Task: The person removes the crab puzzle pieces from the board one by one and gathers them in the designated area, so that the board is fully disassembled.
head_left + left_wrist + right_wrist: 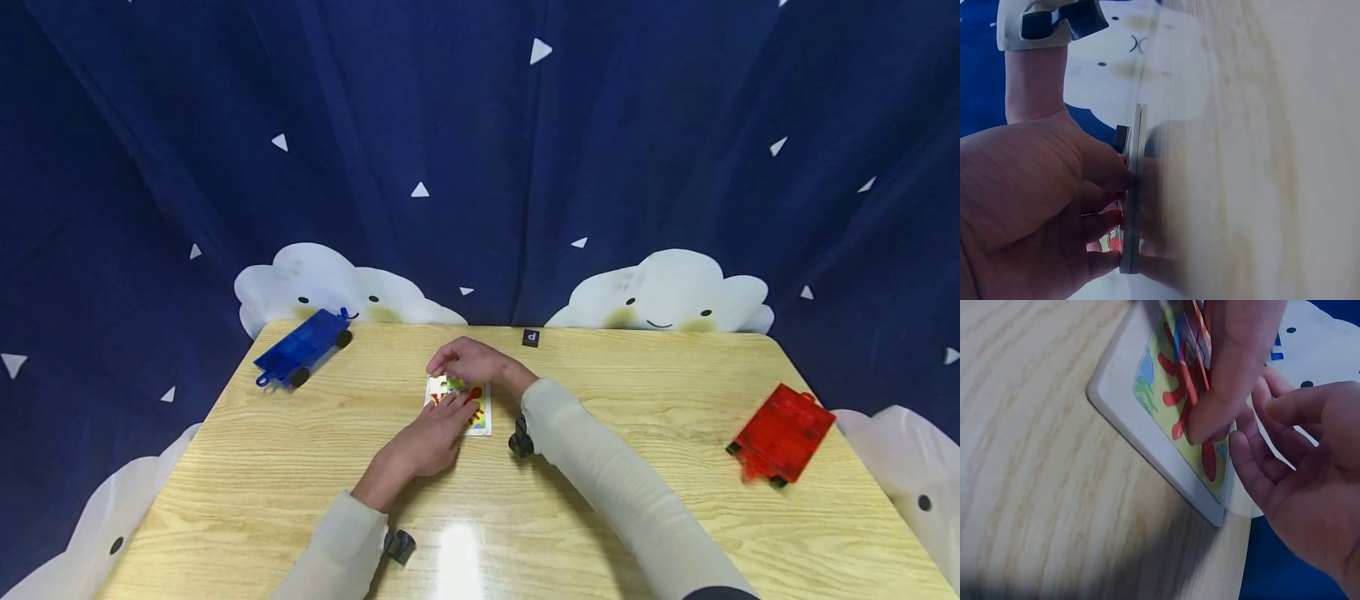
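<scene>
the picture puzzle (483,421) lies on the worktop (637,400) under the left grip (426,442), fingers extended; light, even pressure should serve best. the right grip (476,360) curls near its far edge, any pinch unclear.

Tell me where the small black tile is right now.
In the head view, the small black tile lies by the far edge of the table, slightly right of centre, beyond the puzzle and right of the right hand.
</scene>
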Tool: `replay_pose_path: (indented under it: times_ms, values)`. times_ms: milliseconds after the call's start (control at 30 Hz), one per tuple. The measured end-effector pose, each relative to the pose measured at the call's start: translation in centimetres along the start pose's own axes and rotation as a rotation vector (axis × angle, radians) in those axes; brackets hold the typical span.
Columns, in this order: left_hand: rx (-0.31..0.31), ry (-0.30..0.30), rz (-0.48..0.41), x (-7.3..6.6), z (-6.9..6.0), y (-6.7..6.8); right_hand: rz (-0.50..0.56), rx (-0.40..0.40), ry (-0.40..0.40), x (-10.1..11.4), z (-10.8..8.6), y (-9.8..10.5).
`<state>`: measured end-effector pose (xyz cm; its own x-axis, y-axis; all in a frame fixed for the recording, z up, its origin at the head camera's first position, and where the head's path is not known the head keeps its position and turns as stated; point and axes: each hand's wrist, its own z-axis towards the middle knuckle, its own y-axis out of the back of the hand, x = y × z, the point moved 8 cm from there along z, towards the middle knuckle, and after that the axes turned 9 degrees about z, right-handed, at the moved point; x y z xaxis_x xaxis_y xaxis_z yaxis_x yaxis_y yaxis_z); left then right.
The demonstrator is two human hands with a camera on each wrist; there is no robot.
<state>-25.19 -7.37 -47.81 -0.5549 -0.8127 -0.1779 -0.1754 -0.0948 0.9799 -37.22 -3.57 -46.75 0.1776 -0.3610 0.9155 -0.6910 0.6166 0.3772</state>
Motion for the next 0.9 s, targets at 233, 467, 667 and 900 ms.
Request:
replay_pose_path:
  times_ms: [233,467,667,900]
  values:
    - [-0.003,-0.005,0.002,-0.12,-0.05,0.2,-0.04,-0.042,-0.014,-0.19,-0.01,0.1]
    - [0.004,-0.004,-0.006,-0.29,-0.15,0.38,-0.086,-0.086,-0.025,-0.71,-0.02,0.56]
    - [-0.01,-0.02,-0.012,-0.38,-0.12,0.46,-0.097,-0.097,-0.031,-0.92,-0.01,0.66]
    - [0.01,0.0,-0.012,-0.13,0.06,0.19,-0.079,-0.138,-0.017,-0.43,-0.29,0.96]
